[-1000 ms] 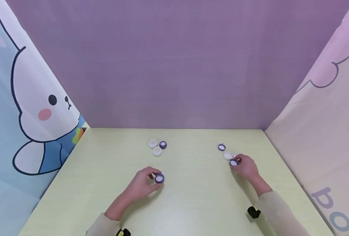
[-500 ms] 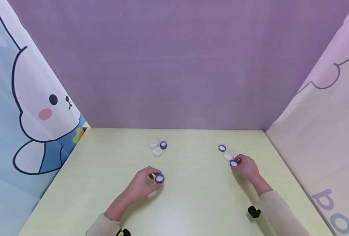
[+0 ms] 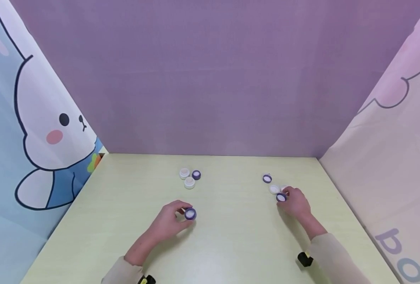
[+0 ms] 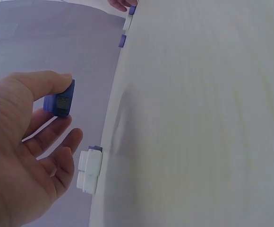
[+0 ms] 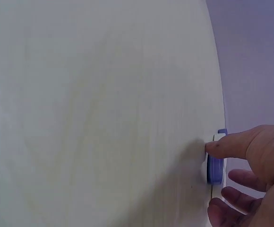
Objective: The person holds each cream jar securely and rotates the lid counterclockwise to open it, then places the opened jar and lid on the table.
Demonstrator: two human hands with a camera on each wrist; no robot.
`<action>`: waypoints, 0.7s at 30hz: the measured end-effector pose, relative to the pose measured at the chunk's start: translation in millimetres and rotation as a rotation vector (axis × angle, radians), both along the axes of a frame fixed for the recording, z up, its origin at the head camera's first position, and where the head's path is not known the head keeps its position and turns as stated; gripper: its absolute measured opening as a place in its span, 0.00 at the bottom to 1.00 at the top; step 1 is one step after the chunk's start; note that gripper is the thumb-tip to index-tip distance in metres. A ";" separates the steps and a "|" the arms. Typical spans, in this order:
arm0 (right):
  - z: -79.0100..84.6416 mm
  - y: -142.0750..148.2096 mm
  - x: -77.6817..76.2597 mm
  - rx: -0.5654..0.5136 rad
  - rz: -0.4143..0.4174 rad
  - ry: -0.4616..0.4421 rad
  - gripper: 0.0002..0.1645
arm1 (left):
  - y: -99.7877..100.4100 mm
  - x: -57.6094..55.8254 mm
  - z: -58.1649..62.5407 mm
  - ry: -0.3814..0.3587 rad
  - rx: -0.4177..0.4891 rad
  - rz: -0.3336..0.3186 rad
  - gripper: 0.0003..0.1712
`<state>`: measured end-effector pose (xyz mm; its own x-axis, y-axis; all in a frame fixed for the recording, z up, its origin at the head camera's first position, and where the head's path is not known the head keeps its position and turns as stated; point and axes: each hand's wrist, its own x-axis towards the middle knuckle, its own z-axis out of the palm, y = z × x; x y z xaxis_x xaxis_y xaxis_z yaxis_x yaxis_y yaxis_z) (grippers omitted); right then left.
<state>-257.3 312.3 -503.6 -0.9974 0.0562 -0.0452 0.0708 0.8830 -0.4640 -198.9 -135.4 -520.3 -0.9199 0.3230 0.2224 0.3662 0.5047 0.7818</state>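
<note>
In the head view my left hand [image 3: 170,221] holds a small round purple jar [image 3: 190,213] with a white inside, pinched between thumb and fingers above the table. The left wrist view has this jar [image 4: 60,101] side-on, a dark patch on its wall. My right hand [image 3: 296,205] pinches a purple lid [image 3: 281,197] with a white middle, close over the tabletop. Right beside it lie a white lid [image 3: 274,189] and a second white lid [image 3: 283,187], partly hidden by the fingers. Another purple lid [image 3: 267,178] lies just behind them.
Two white jars, one farther [image 3: 184,173] and one nearer [image 3: 189,183], stand grouped with a purple jar [image 3: 196,174] at the back left. A purple cloth wall [image 3: 213,86] rises behind the pale table [image 3: 224,244]. Printed cloths hang at both sides.
My left hand has shifted slightly left with the purple jar, which has tipped a little. The right hand keeps its pinch on the purple lid, almost unmoved.
</note>
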 end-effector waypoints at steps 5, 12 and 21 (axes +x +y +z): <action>2.8 -12.0 8.7 0.016 0.039 0.055 0.32 | -5.0 -3.9 1.8 0.000 -0.026 0.029 0.22; 13.4 -37.5 25.0 -0.035 0.116 0.115 0.30 | -10.1 -8.9 9.5 -0.006 -0.039 0.066 0.23; 26.3 -77.9 47.8 -0.094 0.243 0.164 0.25 | -15.1 -16.8 13.2 0.002 -0.020 0.073 0.23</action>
